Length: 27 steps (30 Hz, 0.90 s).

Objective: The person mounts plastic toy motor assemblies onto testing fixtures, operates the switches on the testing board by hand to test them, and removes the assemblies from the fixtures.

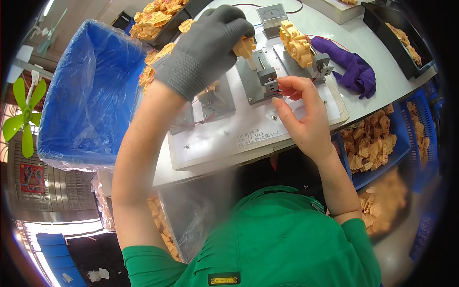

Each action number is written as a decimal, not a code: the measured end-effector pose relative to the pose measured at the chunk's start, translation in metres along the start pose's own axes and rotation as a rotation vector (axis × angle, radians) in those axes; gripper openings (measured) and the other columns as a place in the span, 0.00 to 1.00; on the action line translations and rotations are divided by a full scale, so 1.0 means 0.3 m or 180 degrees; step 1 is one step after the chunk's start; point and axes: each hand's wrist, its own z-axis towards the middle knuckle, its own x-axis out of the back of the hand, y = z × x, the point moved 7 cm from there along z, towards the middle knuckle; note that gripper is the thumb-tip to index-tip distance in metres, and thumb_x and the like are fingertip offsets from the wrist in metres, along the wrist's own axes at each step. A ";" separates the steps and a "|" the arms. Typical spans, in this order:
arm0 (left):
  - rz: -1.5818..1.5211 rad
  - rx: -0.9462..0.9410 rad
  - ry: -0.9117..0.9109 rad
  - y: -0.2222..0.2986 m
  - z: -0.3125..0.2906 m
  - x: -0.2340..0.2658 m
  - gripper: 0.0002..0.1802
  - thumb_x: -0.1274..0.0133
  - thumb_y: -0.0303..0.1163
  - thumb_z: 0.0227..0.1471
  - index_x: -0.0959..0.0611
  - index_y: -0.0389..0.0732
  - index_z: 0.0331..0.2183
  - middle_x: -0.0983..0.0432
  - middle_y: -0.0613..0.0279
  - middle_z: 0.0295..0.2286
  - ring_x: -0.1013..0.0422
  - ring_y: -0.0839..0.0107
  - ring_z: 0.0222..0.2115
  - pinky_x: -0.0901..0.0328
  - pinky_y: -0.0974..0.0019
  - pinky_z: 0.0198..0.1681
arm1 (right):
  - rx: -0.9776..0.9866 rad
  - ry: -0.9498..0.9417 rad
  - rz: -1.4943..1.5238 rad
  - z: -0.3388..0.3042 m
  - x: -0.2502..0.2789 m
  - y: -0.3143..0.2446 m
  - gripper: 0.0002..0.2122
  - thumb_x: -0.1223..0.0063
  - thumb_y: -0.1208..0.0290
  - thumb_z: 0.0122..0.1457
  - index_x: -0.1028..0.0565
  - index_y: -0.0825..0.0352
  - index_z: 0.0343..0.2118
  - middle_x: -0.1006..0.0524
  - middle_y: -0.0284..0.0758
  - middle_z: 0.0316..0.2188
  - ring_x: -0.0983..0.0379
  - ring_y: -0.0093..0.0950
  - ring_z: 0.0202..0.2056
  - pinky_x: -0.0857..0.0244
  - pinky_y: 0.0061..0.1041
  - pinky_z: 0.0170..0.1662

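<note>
My left hand [210,45], in a grey knit glove, is closed with curled fingers on a yellow plastic part [245,48] above the middle test fixture [253,79]. That fixture is a grey plate with a small metal block. My bare right hand [306,112] is at the block's near end, thumb and fingers apart. Its fingertips are close to the block; whether they touch it I cannot tell. To the right, another yellow plastic part [295,44] sits upright on a second fixture [321,67]. My left glove and forearm partly cover more fixtures on the left.
A white board [220,148] carries the fixtures, with a small analog meter [271,16] behind. A purple cloth [351,67] lies right. A blue lined bin [91,100] stands left. Yellow parts fill a black tray [174,28] and a blue crate [401,138]. A green fan [26,116] is far left.
</note>
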 end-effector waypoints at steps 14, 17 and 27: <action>0.0118 0.0036 -0.0117 0.056 -0.009 -0.005 0.21 0.40 0.19 0.37 0.22 0.46 0.37 0.28 0.57 0.38 0.30 0.53 0.41 0.32 0.58 0.45 | -0.0058 -0.0058 -0.0039 0.003 0.007 0.002 0.16 0.43 0.74 0.55 0.29 0.67 0.47 0.27 0.36 0.40 0.30 0.30 0.39 0.35 0.28 0.43; 0.0221 0.0098 -0.0133 0.072 -0.017 -0.015 0.20 0.41 0.19 0.38 0.21 0.46 0.37 0.28 0.58 0.39 0.30 0.53 0.42 0.32 0.56 0.45 | -0.0098 -0.0105 0.0013 0.006 -0.001 0.003 0.16 0.43 0.74 0.56 0.29 0.67 0.47 0.27 0.37 0.40 0.29 0.31 0.40 0.35 0.28 0.44; 0.0147 -0.0141 0.0264 0.109 0.022 -0.009 0.12 0.45 0.20 0.40 0.21 0.42 0.33 0.27 0.58 0.33 0.29 0.54 0.37 0.31 0.55 0.39 | -0.0215 -0.0202 0.0080 0.005 0.013 0.001 0.16 0.43 0.74 0.56 0.28 0.69 0.47 0.26 0.39 0.40 0.28 0.33 0.42 0.34 0.29 0.47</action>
